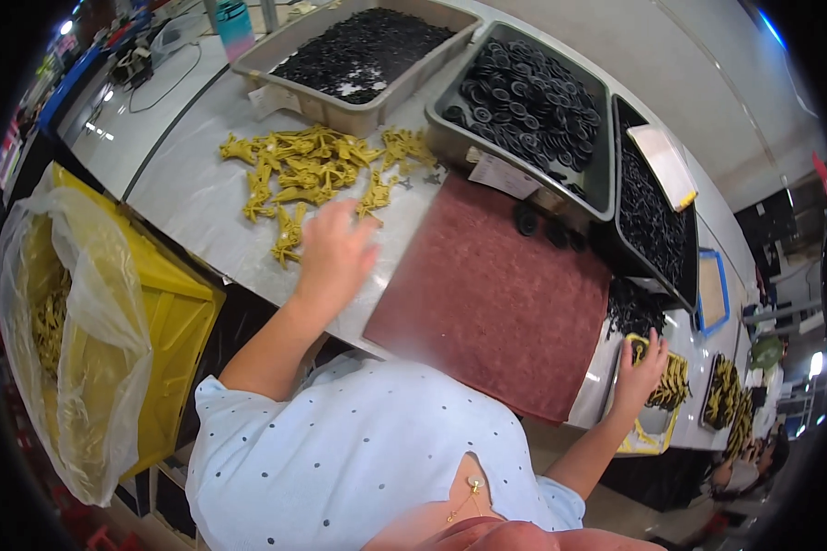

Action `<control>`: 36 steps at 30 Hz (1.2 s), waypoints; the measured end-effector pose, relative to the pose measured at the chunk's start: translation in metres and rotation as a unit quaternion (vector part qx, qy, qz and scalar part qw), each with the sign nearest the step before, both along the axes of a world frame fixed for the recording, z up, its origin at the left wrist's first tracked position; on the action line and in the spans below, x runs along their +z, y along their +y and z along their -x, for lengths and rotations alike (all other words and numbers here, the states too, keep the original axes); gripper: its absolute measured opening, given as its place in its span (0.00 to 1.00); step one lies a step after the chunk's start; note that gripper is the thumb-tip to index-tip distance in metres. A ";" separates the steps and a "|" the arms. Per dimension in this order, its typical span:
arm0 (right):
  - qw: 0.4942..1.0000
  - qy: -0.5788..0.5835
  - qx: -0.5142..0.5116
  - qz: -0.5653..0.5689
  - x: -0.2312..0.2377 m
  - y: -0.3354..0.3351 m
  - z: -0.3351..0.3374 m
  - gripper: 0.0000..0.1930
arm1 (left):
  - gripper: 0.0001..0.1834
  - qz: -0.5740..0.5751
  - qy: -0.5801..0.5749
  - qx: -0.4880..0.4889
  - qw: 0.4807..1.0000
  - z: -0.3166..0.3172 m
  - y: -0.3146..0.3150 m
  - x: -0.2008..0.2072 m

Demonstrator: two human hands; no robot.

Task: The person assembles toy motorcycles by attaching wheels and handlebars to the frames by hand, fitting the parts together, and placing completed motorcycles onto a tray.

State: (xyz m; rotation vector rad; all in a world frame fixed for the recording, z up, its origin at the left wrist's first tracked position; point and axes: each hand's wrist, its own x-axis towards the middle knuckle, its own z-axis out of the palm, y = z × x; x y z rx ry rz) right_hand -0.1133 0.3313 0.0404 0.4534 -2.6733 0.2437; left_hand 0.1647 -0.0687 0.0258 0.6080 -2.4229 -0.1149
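Observation:
My left hand (338,253) is over the metal table, slightly blurred, its fingers apart beside a loose pile of yellow plastic parts (317,165). One yellow part (375,195) lies just beyond its fingertips; whether they touch is unclear. On the far right, my right hand (645,372) has its fingers spread at a yellow-rimmed tray (654,443) holding rows of yellow parts (671,384). Small black parts (636,308) are heaped just beyond that hand. Nothing shows in either hand. Between them lies a dark red mat (496,303) with several black round pieces (526,220) at its far edge.
Along the back stand a beige bin (377,110) of small black pieces, a grey bin (446,129) of black discs and a black bin (680,292) of thin black parts. A yellow crate (170,340) lined with clear plastic stands left. A bottle (233,28) is behind.

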 end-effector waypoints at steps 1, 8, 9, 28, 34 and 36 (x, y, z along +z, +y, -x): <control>0.997 -0.002 0.050 0.052 0.003 -0.018 -0.013 0.27 | 0.23 -0.008 -0.029 0.099 0.995 -0.011 -0.005 -0.001; 0.964 -0.101 0.225 0.097 0.009 -0.108 -0.080 0.22 | 0.40 -0.258 -0.124 0.253 0.924 -0.051 -0.032 -0.021; 0.946 -0.145 0.259 0.131 0.009 -0.119 -0.088 0.21 | 0.40 -0.258 -0.125 0.249 0.925 -0.052 -0.032 -0.025; 0.629 -0.523 0.306 0.488 -0.011 -0.196 -0.135 0.09 | 0.28 -0.465 0.002 -0.222 0.857 0.037 0.060 0.005; 0.600 -0.522 0.348 0.496 -0.013 -0.188 -0.136 0.09 | 0.30 -0.270 0.090 -0.289 0.914 0.049 0.067 -0.011; 0.600 -0.541 0.343 0.480 -0.013 -0.186 -0.136 0.08 | 0.30 -0.249 0.106 -0.284 0.920 0.049 0.070 -0.013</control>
